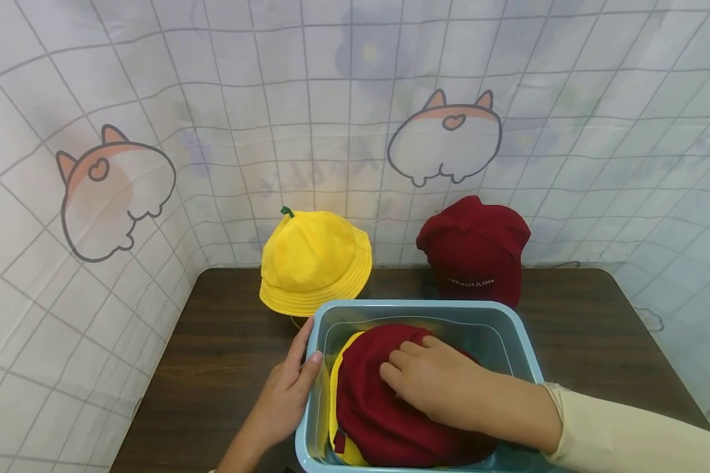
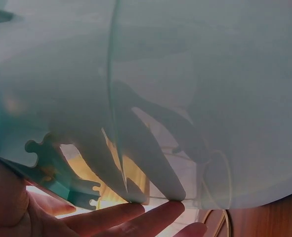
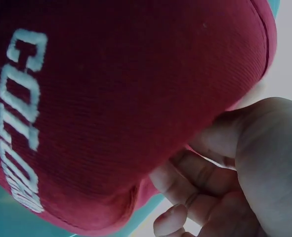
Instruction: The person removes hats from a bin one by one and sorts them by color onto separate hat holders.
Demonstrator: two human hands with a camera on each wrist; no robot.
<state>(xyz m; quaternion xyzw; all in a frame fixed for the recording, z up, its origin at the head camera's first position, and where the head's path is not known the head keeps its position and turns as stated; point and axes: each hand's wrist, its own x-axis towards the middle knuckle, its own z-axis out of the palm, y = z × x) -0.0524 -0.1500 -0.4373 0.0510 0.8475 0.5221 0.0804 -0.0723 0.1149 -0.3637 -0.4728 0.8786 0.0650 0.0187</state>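
A light blue plastic bin (image 1: 423, 304) sits at the front of the table. Inside it, a dark red baseball cap (image 1: 369, 394) lies over a yellow hat (image 1: 334, 378), which shows only along the left. My right hand (image 1: 440, 384) pinches the red cap's crown with curled fingers. White stitched letters (image 3: 22, 116) run down this cap in the right wrist view. At the bin's left side, my left hand (image 1: 281, 397) rests its fairly straight fingers against the outer wall, thumb by the rim. Those fingers (image 2: 148, 219) touch the smooth wall in the left wrist view.
Behind the bin's left corner stands a yellow bucket hat (image 1: 313, 259) with a green stem. Another dark red cap (image 1: 473, 249) stands behind its right side. The dark wooden table (image 1: 207, 368) meets a white gridded cloth (image 1: 260, 85) at the back.
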